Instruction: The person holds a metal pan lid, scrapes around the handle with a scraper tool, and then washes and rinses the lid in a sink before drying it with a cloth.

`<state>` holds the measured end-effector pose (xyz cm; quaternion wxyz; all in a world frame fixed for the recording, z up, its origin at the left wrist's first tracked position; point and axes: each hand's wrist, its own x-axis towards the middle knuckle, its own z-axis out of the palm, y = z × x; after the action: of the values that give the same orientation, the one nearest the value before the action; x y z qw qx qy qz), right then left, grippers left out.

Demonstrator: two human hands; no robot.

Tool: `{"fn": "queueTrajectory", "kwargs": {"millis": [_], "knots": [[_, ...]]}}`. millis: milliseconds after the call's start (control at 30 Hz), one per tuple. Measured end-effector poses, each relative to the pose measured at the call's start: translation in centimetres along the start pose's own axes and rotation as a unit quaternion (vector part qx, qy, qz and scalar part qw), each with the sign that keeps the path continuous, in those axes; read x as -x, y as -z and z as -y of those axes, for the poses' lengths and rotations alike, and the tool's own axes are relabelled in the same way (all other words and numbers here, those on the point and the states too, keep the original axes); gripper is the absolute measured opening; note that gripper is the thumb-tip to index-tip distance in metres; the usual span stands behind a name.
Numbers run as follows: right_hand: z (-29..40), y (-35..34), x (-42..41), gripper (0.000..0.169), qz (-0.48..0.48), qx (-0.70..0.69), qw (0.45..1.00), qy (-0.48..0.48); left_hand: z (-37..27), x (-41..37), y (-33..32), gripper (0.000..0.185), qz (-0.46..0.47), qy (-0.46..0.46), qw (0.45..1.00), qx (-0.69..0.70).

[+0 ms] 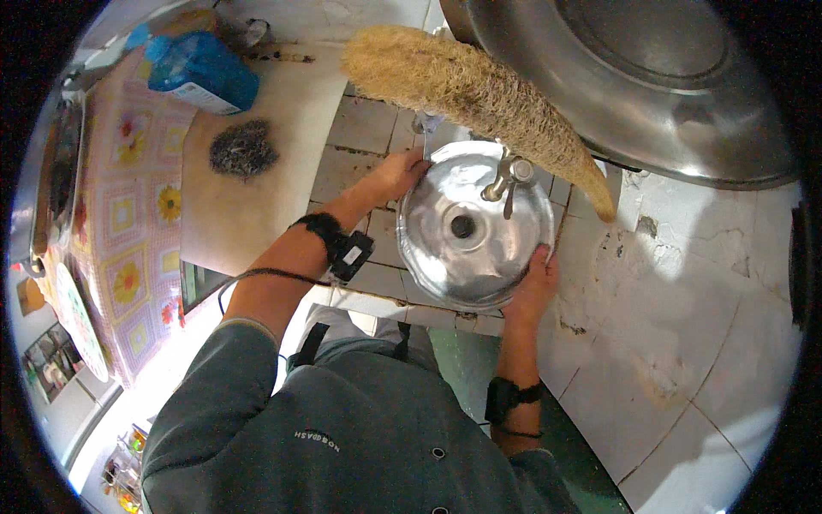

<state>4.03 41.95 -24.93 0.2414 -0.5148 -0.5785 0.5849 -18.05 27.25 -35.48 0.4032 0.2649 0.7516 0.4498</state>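
Note:
A round, shiny metal lid (437, 263) with a wavy rim and a dark round knob (462, 226) at its middle is in front of me. My left hand (399, 175) grips its upper left rim, the fingertips partly hidden at the edge. At the lower right rim, my right hand (534, 283) holds it with the thumb on top and the other fingers mostly out of sight beneath. A metal tap (507, 177) with a lever overlaps the lid's upper right part from this view. Just above my left hand is a small clear, bluish item (429, 123) that I cannot identify.
A dried loofah (462, 83) stretches across behind the tap. A large metal vessel (636, 90) fills the upper right. Left, a dark scouring pad (244, 148) and a blue plastic bottle (205, 74) rest on a pale slab (282, 193). Stained white tiles (648, 334) cover the right side.

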Motion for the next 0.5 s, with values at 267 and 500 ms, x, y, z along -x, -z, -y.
{"fn": "queueTrajectory", "kwargs": {"millis": [267, 500], "knots": [[-1.3, 0.6, -1.0, 0.03, 0.042, 0.011, 0.999, -0.015, 5.4, 1.7, -3.6, 0.022, -0.174, -0.002, 0.983, 0.06], [1.0, -1.3, -0.6, 0.03, 0.028, 0.022, 0.999, 0.018, 5.5, -0.1, -1.5, 0.027, -0.196, -0.113, 0.974, 0.02]]}}
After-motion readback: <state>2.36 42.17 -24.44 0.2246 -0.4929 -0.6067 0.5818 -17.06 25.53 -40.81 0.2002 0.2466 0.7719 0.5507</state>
